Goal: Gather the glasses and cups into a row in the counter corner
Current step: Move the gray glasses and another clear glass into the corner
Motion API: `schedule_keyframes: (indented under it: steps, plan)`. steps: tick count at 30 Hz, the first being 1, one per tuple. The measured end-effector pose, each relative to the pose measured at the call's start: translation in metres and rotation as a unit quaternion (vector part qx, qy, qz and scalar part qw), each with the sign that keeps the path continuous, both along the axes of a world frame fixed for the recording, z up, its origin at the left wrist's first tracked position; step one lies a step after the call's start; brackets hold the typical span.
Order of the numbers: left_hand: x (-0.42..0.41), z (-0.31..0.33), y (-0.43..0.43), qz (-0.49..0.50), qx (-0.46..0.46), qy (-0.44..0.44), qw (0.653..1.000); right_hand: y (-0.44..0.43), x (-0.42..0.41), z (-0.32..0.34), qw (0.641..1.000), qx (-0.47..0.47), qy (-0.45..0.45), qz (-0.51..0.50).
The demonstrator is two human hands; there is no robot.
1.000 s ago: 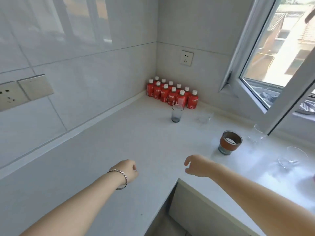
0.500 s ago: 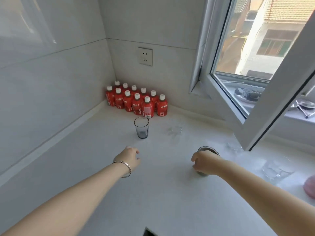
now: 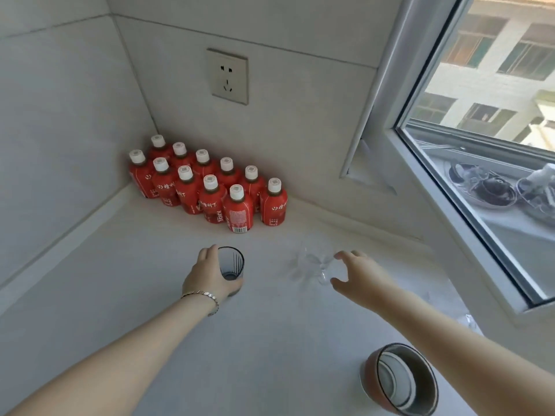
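Note:
A dark smoked glass (image 3: 233, 262) stands upright on the white counter (image 3: 270, 340), in front of the red bottles. My left hand (image 3: 205, 277) is wrapped around it from the left, thumb low at its base. To its right a small clear glass (image 3: 315, 267) rests on the counter, hard to make out. My right hand (image 3: 359, 273) reaches it with forefinger and thumb spread at its right side; I cannot tell if they touch. A brown-banded cup (image 3: 396, 381) stands at the lower right, under my right forearm. Part of another clear glass (image 3: 469, 320) shows by the window frame.
Several red juice bottles (image 3: 210, 190) with white caps fill the counter corner. A wall socket (image 3: 229, 76) is above them. An open window frame (image 3: 444, 205) juts over the counter on the right.
The camera has moved closer to the corner. My left hand went forward and closed on the smoked glass. My right hand left the brown-banded cup and reached the clear glass.

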State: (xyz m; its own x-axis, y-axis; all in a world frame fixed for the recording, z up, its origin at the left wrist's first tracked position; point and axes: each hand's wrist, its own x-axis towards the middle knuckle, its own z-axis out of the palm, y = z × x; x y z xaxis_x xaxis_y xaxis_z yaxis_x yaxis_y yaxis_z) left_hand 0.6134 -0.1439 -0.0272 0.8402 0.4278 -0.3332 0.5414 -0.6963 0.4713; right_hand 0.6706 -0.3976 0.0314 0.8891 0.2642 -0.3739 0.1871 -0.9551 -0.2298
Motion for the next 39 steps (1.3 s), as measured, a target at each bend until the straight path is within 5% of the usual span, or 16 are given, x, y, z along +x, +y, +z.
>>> schedule_keyframes:
  steps: [15, 26, 39]
  plan:
    - [-0.093, 0.032, -0.026, 0.072, 0.017, -0.042, 0.996, 0.028, 0.028, -0.044, 0.999, 0.0, -0.019, 0.041]
    - [-0.215, 0.075, -0.077, 0.159, 0.024, -0.08, 0.984, -0.013, -0.111, 0.029, 0.97, 0.058, -0.076, 0.222]
    - [-0.501, 0.114, -0.146, 0.322, 0.045, -0.11, 0.939, -0.001, -0.346, 0.072, 0.9, 0.088, -0.043, 0.425]
